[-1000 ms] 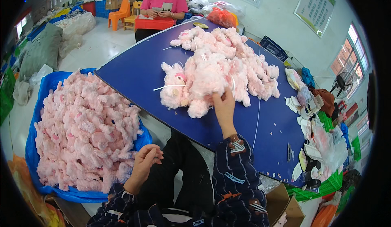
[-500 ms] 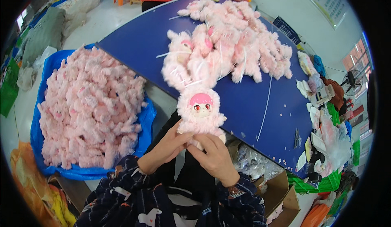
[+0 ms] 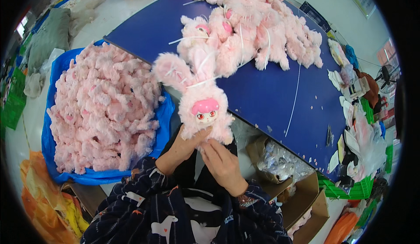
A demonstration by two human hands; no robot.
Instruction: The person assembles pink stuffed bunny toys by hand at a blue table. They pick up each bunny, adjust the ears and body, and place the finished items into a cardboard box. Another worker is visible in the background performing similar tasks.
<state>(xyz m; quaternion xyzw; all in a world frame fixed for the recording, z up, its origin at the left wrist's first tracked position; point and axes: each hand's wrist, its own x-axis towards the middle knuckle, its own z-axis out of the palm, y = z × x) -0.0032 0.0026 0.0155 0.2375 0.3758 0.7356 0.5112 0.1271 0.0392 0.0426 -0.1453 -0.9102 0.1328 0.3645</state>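
A pink plush doll (image 3: pixel 202 108) with long ears and a small pink-haired face was held upright just off the near edge of the blue table (image 3: pixel 271 99), face turned toward the person, probably so it could be looked over. The left hand (image 3: pixel 181 148) cupped its lower body from the left, fingers curled around the fur; the right hand (image 3: pixel 223 163) met it from below, fingers pressed together and pinching at the doll's base. Thin white strings trailed from its ears. Beyond it, on the far part of the table, lay a heap of similar pink dolls (image 3: pixel 258 29). To the left, a blue sheet (image 3: pixel 57 69) on the floor carried a larger pile of pink plush (image 3: pixel 105 108), likely keeping the two batches apart.
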